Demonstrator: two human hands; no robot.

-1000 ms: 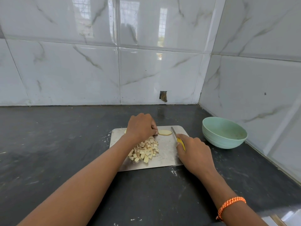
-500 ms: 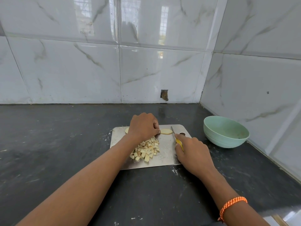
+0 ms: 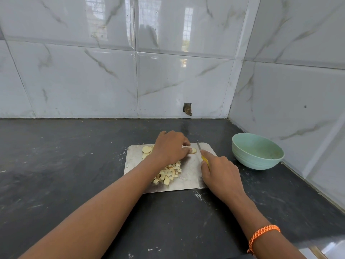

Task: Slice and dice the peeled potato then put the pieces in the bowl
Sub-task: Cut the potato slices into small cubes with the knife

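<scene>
Now that my left hand (image 3: 170,146) has shifted, pinching a slice (image 3: 193,150) beside the diced pile (image 3: 169,171), more slices (image 3: 146,149) show; right hand (image 3: 220,171) grips the knife (image 3: 199,146), dicing continues.

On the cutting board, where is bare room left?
Bare steel on the cutting board: its left strip and the patch between the diced potato and right hand. Crowded at the back, around the left hand and slices.

No readable text here.
You'll find no words, labels, brands or numbers on anything in view, whether close by your fingers or further out from them.
</scene>
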